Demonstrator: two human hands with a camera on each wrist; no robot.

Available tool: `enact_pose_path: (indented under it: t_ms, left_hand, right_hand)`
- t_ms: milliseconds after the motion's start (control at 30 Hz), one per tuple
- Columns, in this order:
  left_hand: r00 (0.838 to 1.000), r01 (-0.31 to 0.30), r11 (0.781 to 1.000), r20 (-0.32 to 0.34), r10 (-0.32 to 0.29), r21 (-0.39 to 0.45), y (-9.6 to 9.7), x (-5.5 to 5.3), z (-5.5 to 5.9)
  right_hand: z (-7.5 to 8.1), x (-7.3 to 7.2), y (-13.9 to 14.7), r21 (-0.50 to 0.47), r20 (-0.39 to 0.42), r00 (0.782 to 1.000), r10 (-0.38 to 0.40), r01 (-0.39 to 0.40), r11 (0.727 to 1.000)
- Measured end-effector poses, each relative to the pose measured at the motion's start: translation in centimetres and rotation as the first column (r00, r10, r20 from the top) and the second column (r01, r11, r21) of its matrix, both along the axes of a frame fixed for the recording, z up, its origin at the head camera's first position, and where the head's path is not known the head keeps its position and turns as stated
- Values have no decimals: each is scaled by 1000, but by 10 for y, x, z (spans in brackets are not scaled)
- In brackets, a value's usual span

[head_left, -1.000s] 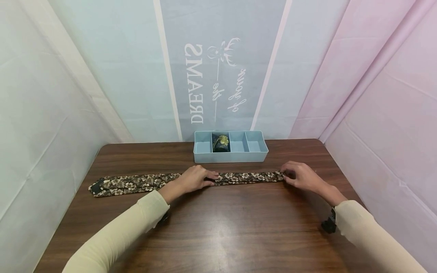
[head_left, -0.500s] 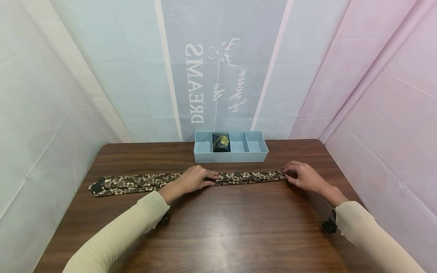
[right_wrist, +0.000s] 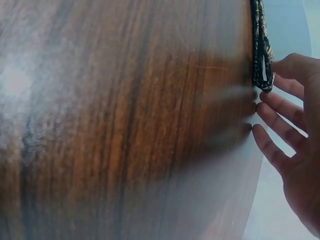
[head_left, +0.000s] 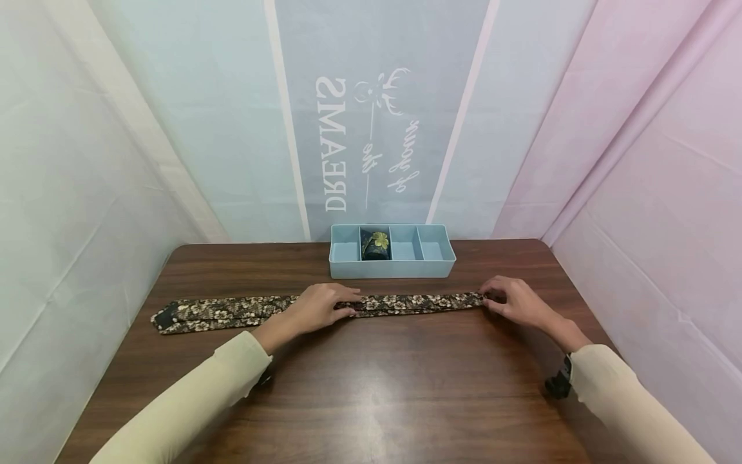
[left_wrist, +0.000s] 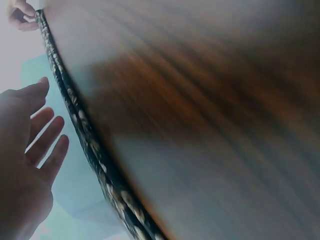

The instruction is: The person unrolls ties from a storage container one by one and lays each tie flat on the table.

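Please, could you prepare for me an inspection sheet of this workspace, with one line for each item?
Surface: brown wood-grain table, with a bright reflection toward the person.
Job's things: floral tie, laid lengthwise across the table, wide end to the person's left; light blue box beyond it, a dark rolled item with a yellowish flower in its second compartment from the left.
Clutter: nothing seen.
Left hand: over the tie, fingers extended; contact unclear.
Right hand: thumb and fingers at the tie's narrow end.
Cables: nothing seen; a black device sits at the right wrist.
Surroundings: pale cloth backdrop with white lettering.
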State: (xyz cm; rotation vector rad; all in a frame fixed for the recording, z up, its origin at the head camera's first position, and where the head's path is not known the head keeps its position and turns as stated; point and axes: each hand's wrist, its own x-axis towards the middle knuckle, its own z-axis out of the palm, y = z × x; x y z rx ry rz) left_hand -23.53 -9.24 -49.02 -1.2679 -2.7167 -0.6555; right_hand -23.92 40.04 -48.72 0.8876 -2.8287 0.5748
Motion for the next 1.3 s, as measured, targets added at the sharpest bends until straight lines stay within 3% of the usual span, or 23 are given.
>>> enact_pose_path:
  t_ms: [300, 667, 933, 1300]
  left_hand:
    - [997, -72, 994, -28, 75, 84, -35, 8, 10]
    - [981, -187, 971, -17, 192, 150, -85, 6, 23]
    - [951, -300, 935, -13, 307, 190, -133, 6, 32]
    - [902, -431, 894, 43, 429, 121, -193, 20, 34]
  right_hand:
    - [1, -2, -1, -97, 113, 992, -62, 73, 993]
    - [4, 2, -2, -175, 217, 970, -110, 150, 973]
    - [5, 2, -2, -206, 271, 955, -122, 182, 962]
    - [5, 1, -4, -238, 303, 948, -98, 175, 955]
